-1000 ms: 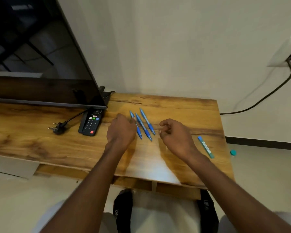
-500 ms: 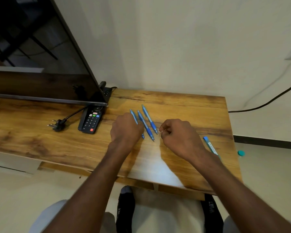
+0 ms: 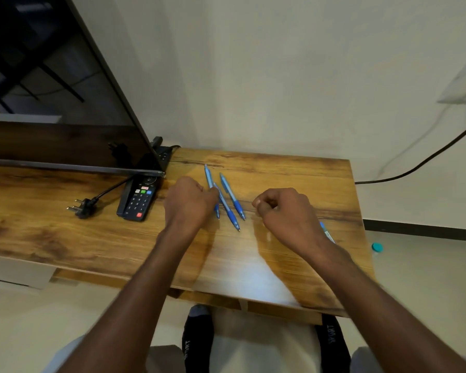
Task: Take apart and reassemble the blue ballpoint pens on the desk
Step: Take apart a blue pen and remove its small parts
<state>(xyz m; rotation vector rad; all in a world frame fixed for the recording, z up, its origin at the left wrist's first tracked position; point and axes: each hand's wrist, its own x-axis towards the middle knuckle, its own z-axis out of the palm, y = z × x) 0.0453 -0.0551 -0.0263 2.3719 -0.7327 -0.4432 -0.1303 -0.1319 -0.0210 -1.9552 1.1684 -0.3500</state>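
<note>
Left hand (image 3: 189, 203) nearer leftmost pen (image 3: 210, 181) (touching), right hand (image 3: 283, 211) unchanged

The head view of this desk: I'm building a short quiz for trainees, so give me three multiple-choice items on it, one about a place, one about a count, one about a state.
1. Where does the remote control lie?
A. Right of the pens
B. Left of the left hand, under the screen's corner
C. On the floor

2. How many blue pens lie side by side between the hands?
A. Three
B. One
C. Six

3. What is the state of the plug on the desk?
A. In a wall socket
B. Held in the right hand
C. Lying loose on the wood, prongs bare

Answers:
1 B: the remote sits left of the left hand, below the screen's lower corner.
2 A: a left pen, middle pen and right pen can be counted.
3 C: its prongs point into open air above the desk top.
</note>
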